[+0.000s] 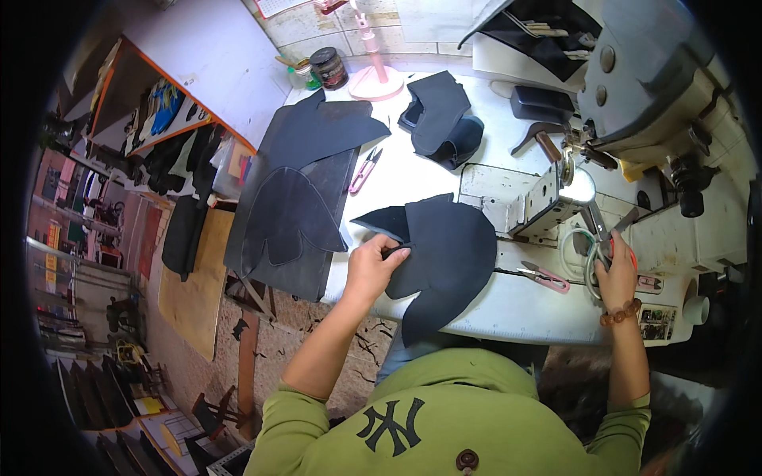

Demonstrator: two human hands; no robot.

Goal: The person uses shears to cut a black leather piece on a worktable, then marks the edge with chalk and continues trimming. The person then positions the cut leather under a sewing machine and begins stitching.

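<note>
My left hand [373, 271] pinches the left edge of a black curved fabric piece [452, 246], thumb on top. The piece lies on the white table, its lower end hanging over the front edge. A flap stands up a little beside my fingers, and layers show there. At the right, by the sewing machine, my right hand [616, 274] closes on the handles of metal scissors [594, 220], whose blades point away from me. My fingers partly hide the handles. Pink-handled thread snips [548, 278] lie on the table between my hands.
The sewing machine [647, 103] fills the right side. More pink snips [364, 171] lie near a black sheet [305, 270] bearing cut pieces. Stacked black pieces [438, 115] sit farther back. Behind them stand a pink lamp base [376, 82] and a dark jar [329, 68].
</note>
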